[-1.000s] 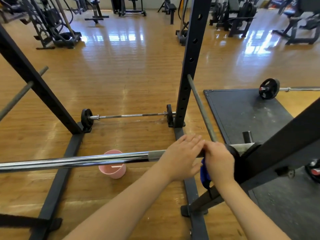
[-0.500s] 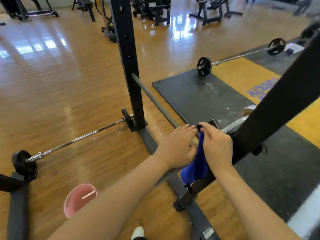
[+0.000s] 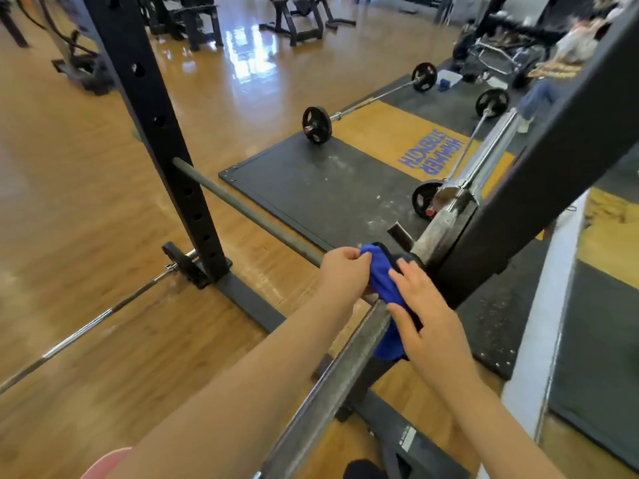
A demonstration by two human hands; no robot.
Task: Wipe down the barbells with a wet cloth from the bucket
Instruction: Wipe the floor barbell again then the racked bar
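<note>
Cloth of bright blue fabric (image 3: 382,285) is draped over the grey steel barbell (image 3: 332,385) at centre frame, just beside the black rack upright (image 3: 539,188). Its upper end is pinched by the curled left hand (image 3: 344,271); the right hand (image 3: 427,323) is laid flat on it, fingers spread. A pink bucket rim (image 3: 103,464) is seen at the lower left edge.

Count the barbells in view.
4. Racked barbell under the blue cloth; floor barbell by the upright, left; near platform barbell and far platform barbell on the lifting platform. Background clutter may hide more.
</note>
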